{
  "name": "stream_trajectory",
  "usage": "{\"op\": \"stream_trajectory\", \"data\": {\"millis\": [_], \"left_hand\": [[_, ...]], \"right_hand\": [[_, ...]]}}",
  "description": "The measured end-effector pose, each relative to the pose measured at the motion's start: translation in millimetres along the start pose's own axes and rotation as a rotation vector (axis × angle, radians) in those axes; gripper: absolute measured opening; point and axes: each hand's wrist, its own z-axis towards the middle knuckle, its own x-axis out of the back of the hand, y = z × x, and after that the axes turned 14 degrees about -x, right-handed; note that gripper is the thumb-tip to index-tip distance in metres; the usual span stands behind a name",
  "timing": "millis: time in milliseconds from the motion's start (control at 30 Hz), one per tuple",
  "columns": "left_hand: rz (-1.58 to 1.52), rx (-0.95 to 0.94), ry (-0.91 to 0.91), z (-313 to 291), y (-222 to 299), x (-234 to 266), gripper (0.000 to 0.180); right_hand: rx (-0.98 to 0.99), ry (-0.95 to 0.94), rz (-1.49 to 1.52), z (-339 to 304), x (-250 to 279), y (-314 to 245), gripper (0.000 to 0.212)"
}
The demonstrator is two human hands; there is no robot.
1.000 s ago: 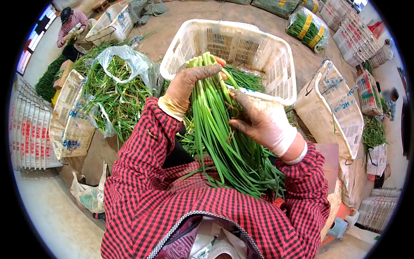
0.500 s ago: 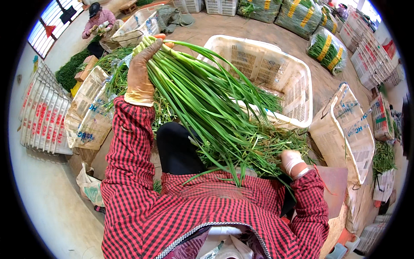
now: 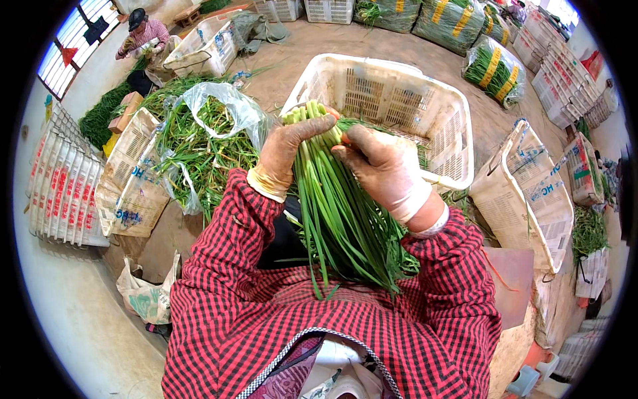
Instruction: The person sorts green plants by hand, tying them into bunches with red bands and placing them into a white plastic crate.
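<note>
A thick bunch of chives (image 3: 327, 199) hangs before my chest, pale stem ends up and long green leaves down over my lap. Wrapped round it just below the stem ends is my gloved left hand (image 3: 287, 147), closed, its thumb lying across the stems. From the other side my gloved right hand (image 3: 389, 163) closes on the same stems, thumb and fingertips pressed against them. The fingers behind the bunch are hidden. Just beyond both hands stands a white plastic crate (image 3: 458, 133), with some greens inside.
A plastic bag (image 3: 219, 110) lies among loose greens (image 3: 206, 146) at my left. Tipped crates stand left (image 3: 136, 179) and right (image 3: 525, 193). Wrapped green bales (image 3: 495, 70) line the back right. Another person (image 3: 146, 36) sits far left. Stacked crates (image 3: 70, 179) lean by the left wall.
My left hand has brought the chives lower and to the right, leaves now hanging straighter. My right hand has risen from the loose greens on my lap and taken hold of the stems.
</note>
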Motion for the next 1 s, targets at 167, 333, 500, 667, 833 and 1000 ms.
{"op": "stream_trajectory", "data": {"millis": [167,333,500,667,833,1000], "left_hand": [[0.103,-0.027,0.014,-6,2,12,0.022],[0.080,-0.083,0.195,-3,9,26,0.021],[0.050,-0.107,0.282,1,9,27,0.019],[-0.029,0.014,0.201,7,-10,15,0.021],[-0.041,0.032,0.199,11,-21,8,0.024],[0.008,0.016,0.204,7,-19,22,0.024]], "right_hand": [[-0.323,-0.234,0.336,-23,12,20,0.014],[-0.466,-0.432,-0.475,-87,42,110,0.017],[-0.484,-0.290,-0.671,-105,46,126,0.017],[0.094,-0.027,-0.038,-42,13,2,0.038],[0.105,-0.114,-0.287,-36,-30,4,0.019],[-0.077,-0.610,-0.183,-62,-12,31,0.018]]}}
